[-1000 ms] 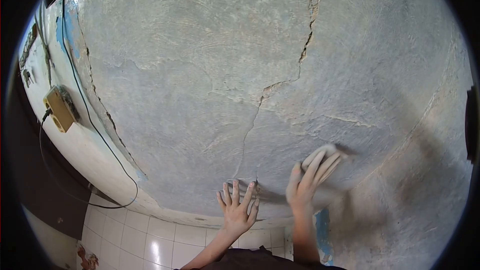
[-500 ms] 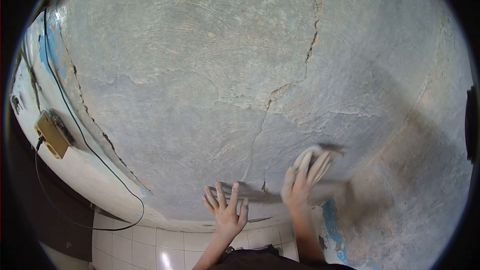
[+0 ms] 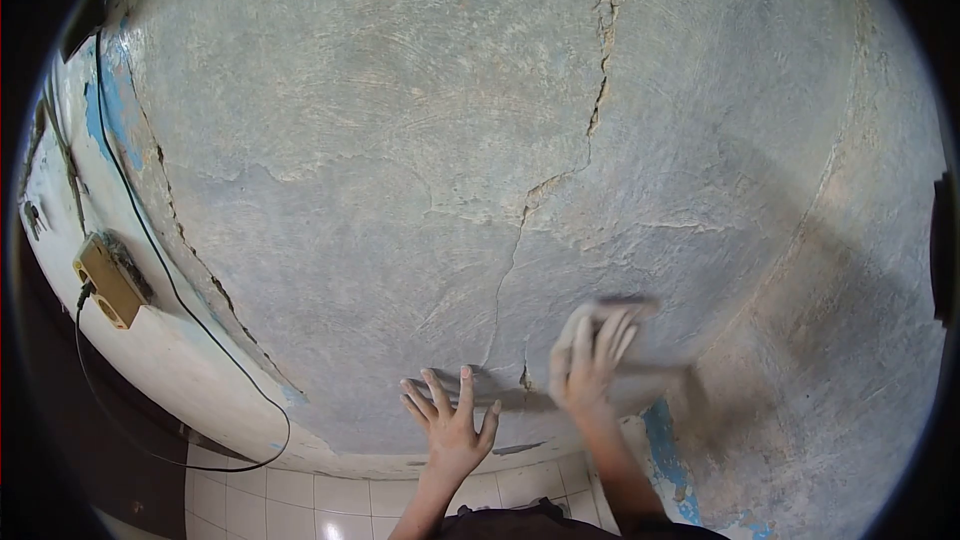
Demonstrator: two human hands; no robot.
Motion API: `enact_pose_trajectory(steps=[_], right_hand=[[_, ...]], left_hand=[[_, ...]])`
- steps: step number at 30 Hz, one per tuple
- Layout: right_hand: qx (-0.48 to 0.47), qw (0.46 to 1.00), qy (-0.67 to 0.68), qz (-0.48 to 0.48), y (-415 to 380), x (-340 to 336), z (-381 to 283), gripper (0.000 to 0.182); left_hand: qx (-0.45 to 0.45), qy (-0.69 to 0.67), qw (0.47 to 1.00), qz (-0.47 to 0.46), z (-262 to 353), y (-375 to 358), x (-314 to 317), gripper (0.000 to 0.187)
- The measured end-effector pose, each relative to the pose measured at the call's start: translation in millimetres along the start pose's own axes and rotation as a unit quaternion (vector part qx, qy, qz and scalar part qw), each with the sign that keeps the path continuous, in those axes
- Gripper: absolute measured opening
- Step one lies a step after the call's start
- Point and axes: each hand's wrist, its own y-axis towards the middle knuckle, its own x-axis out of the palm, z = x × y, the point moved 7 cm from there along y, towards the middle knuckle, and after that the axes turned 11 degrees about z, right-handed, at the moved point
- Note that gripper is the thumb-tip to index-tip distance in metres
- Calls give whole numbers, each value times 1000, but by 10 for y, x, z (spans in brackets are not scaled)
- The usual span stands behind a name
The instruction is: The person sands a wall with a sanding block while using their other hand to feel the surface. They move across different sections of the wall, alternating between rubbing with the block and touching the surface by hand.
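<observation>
My left hand [image 3: 455, 432] is spread against the lower part of the grey plastered wall [image 3: 330, 240], holding nothing. Further right, my right hand [image 3: 588, 360] is pressed to the wall, its fingers pale with dust and smeared by motion. Under those fingertips is a thin, dark flat piece, apparently sandpaper [image 3: 640, 306]; blur and the fingers hide most of it. Between the two hands, a small chipped hole [image 3: 525, 376] shows in the plaster. A long jagged crack [image 3: 600, 90] runs down the wall from the top toward my left hand.
On the left, a socket box [image 3: 108, 282] has a black cable [image 3: 165, 275] plugged in, hanging in a loop. Peeling blue paint [image 3: 662, 440] marks the wall near my right forearm. White floor tiles [image 3: 340, 496] lie below. The wall turns at a corner [image 3: 770, 285] on the right.
My right hand has slid a little left and down across the wall with the dark piece. My left hand stays spread in place. The view has shifted slightly.
</observation>
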Motion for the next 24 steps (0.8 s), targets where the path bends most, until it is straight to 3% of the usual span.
enact_pose_trajectory(steps=[2, 6, 8, 12, 14, 18, 22, 24], right_hand=[[-3, 996, -24, 81, 450, -178, 152, 64], [35, 998, -7, 43, 610, -171, 162, 65], [-107, 994, 3, 3, 150, 43, -89, 67], [-181, 979, -3, -97, -15, -12, -315, 70], [-147, 987, -70, -5, 410, -176, -144, 69], [-114, 984, -119, 64, 940, -389, 198, 61], [-144, 989, 10, 30, 680, -247, 118, 60], [-285, 952, 20, -107, 314, -74, -118, 58]], left_hand=[[-4, -6, 1000, -2, 33, 42, -52, 81], [17, -32, 999, 26, 86, 170, -209, 78], [17, -41, 998, 34, 77, 217, -283, 77], [35, -7, 999, 41, 44, 360, -428, 74], [38, 7, 999, 33, -7, 420, -461, 73], [89, 58, 993, 56, -88, 521, -571, 69], [100, 86, 989, 71, -117, 603, -618, 69], [133, 113, 981, 79, -69, 620, -583, 71]])
